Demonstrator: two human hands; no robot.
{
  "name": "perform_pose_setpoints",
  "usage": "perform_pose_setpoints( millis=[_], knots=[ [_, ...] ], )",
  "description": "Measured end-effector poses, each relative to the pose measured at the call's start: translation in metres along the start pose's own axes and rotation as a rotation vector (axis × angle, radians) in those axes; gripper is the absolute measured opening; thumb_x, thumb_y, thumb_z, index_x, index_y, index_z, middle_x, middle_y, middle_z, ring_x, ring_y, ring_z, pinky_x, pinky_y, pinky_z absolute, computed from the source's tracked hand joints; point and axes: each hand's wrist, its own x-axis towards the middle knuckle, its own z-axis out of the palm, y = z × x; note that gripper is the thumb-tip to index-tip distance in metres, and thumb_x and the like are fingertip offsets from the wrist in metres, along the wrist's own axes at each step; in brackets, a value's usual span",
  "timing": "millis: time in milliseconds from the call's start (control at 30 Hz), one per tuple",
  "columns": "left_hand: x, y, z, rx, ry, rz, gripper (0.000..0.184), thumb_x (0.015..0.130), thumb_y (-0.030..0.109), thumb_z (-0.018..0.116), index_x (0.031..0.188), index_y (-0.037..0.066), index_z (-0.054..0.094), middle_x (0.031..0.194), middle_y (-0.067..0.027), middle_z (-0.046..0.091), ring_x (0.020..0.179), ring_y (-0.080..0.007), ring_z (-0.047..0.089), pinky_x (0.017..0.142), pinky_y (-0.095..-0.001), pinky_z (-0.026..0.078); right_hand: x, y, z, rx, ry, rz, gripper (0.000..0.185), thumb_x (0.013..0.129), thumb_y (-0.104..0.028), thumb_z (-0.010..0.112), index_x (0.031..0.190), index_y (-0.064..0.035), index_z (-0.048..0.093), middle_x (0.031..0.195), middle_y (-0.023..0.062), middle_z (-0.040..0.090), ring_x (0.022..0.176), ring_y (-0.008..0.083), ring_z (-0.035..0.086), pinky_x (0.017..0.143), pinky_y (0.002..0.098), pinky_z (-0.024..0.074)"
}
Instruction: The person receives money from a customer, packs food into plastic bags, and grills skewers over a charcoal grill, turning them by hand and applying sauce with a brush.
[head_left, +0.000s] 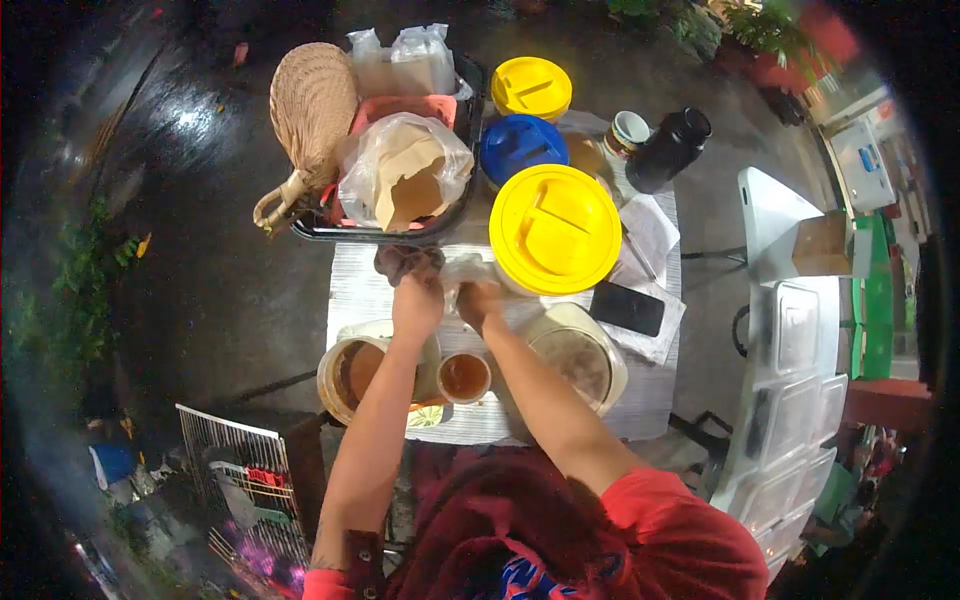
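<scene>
Striped white cloth covers the table (645, 400), and dark, wet-looking ground surrounds it. Nearest me are three open vessels. On the left, partly behind my left forearm, is a tub (325, 382) of reddish-brown sauce. Beside it, between my forearms, sits a cup (465, 401) with similar sauce in it. By my right forearm stands a pale tub (617, 375) of cloudy, greyish-brown liquid.

Past these, my hands are close together near the middle of the table. My left hand (420, 303) looks curled, with a dark brown bundle (405, 261) just beyond it, seemingly touching the fingers; blur hides whether I am pinching it. My right hand (481, 300) looks bent inward, thumb side towards the left one. Some clear plastic (465, 268) lies right at its fingertips, roughly between the two hands; I cannot tell how firmly I have it, if at all.

As I judge it, the work is partway: both near tubs are uncovered and the cup is filled, while the plastic and bundle look unfinished. How much is left, I cannot tell.

To the right is a phone (627, 308) on some papers (650, 235). Farther off are a big yellow lid (555, 228), a blue lid (523, 150) and a smaller yellow one, with a black flask (670, 150) to their right. Far left, a black tray (345, 236) holds a paper-lined bag (360, 180), and a woven fan (315, 105) rests at its edge.
</scene>
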Motion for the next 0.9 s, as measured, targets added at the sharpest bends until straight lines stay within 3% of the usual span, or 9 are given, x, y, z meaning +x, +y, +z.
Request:
perform_pose_setpoints(
  millis=[100, 200, 267, 400, 500, 600, 700, 800, 900],
  knots=[
    [0.006, -0.002, 0.005, 0.031, 0.053, 0.065, 0.020, 0.079, 0.016, 0.048, 0.087, 0.001, 0.059, 0.081, -0.0257, 0.060, 0.079, -0.0425, 0.057, 0.071, -0.0472, 0.046, -0.017, -0.003, -0.022, 0.082, 0.048, -0.005, 0.022, 0.077, -0.022, 0.049, 0.077, -0.0059, 0.064, 0.080, 0.0169, 0.062, 0.077, 0.0325, 0.060, 0.069, 0.0419, 0.0464],
    [0.013, 0.000, 0.008, 0.092, 0.037, 0.078, 0.021, 0.079, 0.017, 0.047, 0.087, 0.002, 0.060, 0.081, -0.0250, 0.060, 0.079, -0.0426, 0.058, 0.072, -0.0475, 0.046, -0.037, -0.013, -0.048, -0.152, 0.038, 0.016, 0.018, 0.076, -0.017, 0.049, 0.079, -0.0036, 0.062, 0.081, 0.0175, 0.060, 0.078, 0.0377, 0.058, 0.068, 0.0447, 0.0446],
    [0.013, 0.003, 0.010, 0.110, 0.012, 0.058, 0.022, 0.079, 0.017, 0.047, 0.087, 0.002, 0.060, 0.080, -0.0247, 0.060, 0.079, -0.0429, 0.057, 0.072, -0.0479, 0.045, -0.048, -0.032, -0.070, -0.129, 0.063, 0.030, 0.016, 0.076, -0.014, 0.049, 0.079, -0.0033, 0.060, 0.084, 0.0184, 0.059, 0.078, 0.0400, 0.057, 0.069, 0.0464, 0.0436],
    [0.011, 0.006, 0.008, 0.056, -0.024, 0.021, 0.021, 0.079, 0.016, 0.047, 0.085, 0.001, 0.061, 0.079, -0.0247, 0.060, 0.079, -0.0432, 0.057, 0.071, -0.0482, 0.045, -0.068, -0.036, -0.088, 0.141, 0.240, -0.113, 0.014, 0.074, -0.011, 0.050, 0.082, -0.0018, 0.058, 0.088, 0.0206, 0.057, 0.080, 0.0418, 0.056, 0.070, 0.0478, 0.0438],
    [0.006, 0.006, 0.007, 0.026, 0.002, 0.060, 0.020, 0.078, 0.015, 0.048, 0.084, 0.000, 0.060, 0.080, -0.0250, 0.060, 0.079, -0.0428, 0.058, 0.071, -0.0480, 0.045, -0.075, -0.018, -0.079, 0.193, 0.122, -0.047, 0.015, 0.077, -0.009, 0.051, 0.088, -0.0005, 0.057, 0.086, 0.0240, 0.056, 0.082, 0.0410, 0.054, 0.069, 0.0464, 0.0433],
    [0.011, -0.001, 0.010, 0.028, -0.012, 0.090, 0.018, 0.078, 0.013, 0.050, 0.083, 0.000, 0.060, 0.080, -0.0254, 0.060, 0.080, -0.0420, 0.058, 0.071, -0.0475, 0.045, -0.062, -0.065, -0.114, 0.091, -0.125, 0.094, 0.020, 0.077, -0.015, 0.050, 0.092, -0.0052, 0.060, 0.093, 0.0235, 0.058, 0.091, 0.0392, 0.055, 0.076, 0.0457, 0.0438],
    [0.000, 0.018, 0.001, 0.092, 0.023, 0.036, 0.017, 0.078, 0.014, 0.051, 0.086, 0.001, 0.060, 0.081, -0.0246, 0.061, 0.080, -0.0408, 0.059, 0.071, -0.0468, 0.046, -0.039, -0.058, -0.079, -0.030, -0.043, 0.000, 0.026, 0.084, -0.020, 0.041, 0.095, -0.0059, 0.060, 0.090, 0.0209, 0.061, 0.083, 0.0373, 0.059, 0.072, 0.0455, 0.0463],
    [-0.001, 0.032, -0.005, 0.131, 0.075, -0.014, 0.019, 0.078, 0.016, 0.052, 0.090, 0.003, 0.059, 0.082, -0.0231, 0.061, 0.081, -0.0397, 0.059, 0.072, -0.0459, 0.046, -0.022, -0.039, -0.034, 0.055, 0.006, -0.104, 0.032, 0.086, -0.025, 0.036, 0.098, -0.0092, 0.061, 0.094, 0.0161, 0.063, 0.086, 0.0342, 0.060, 0.076, 0.0438, 0.0473],
    [-0.012, 0.044, -0.012, 0.252, 0.066, -0.089, 0.021, 0.078, 0.017, 0.052, 0.094, 0.004, 0.058, 0.084, -0.0216, 0.062, 0.082, -0.0386, 0.059, 0.072, -0.0450, 0.046, -0.013, -0.045, -0.030, -0.143, -0.301, -0.016, 0.034, 0.086, -0.027, 0.035, 0.098, -0.0094, 0.061, 0.097, 0.0136, 0.063, 0.091, 0.0326, 0.060, 0.078, 0.0427, 0.0466]
  ],
)
